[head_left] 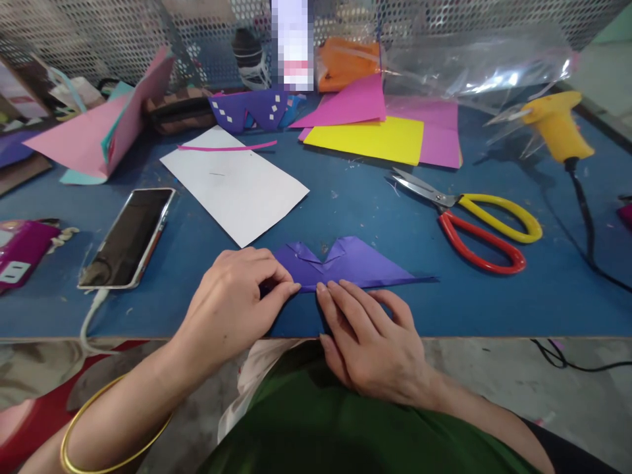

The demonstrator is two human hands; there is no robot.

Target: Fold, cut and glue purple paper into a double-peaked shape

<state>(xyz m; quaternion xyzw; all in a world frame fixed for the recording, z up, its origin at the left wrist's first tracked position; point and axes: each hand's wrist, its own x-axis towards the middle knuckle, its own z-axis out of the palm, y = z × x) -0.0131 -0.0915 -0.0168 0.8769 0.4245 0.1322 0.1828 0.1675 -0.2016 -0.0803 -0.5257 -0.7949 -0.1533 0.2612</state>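
A folded sheet of purple paper (345, 263) lies at the near side of the blue table, with a notch in its top edge and a thin point reaching right. My left hand (241, 289) pinches its lower left edge between thumb and curled fingers, covering that end. Along the bottom edge rest the fingertips of my right hand (370, 336), fingers stretched out side by side and lying fairly flat. Just beyond the folded piece is a white sheet (237, 191) with a pink paper strip (227, 147) across its far part.
Scissors (444, 201) with red and yellow handles lie to the right, blades parted. Behind them stands a yellow glue gun (557, 125) with a black cord. A phone (131, 237) on a cable is at left. Coloured papers (365, 141) and a purple paper mask (251, 110) sit at the back.
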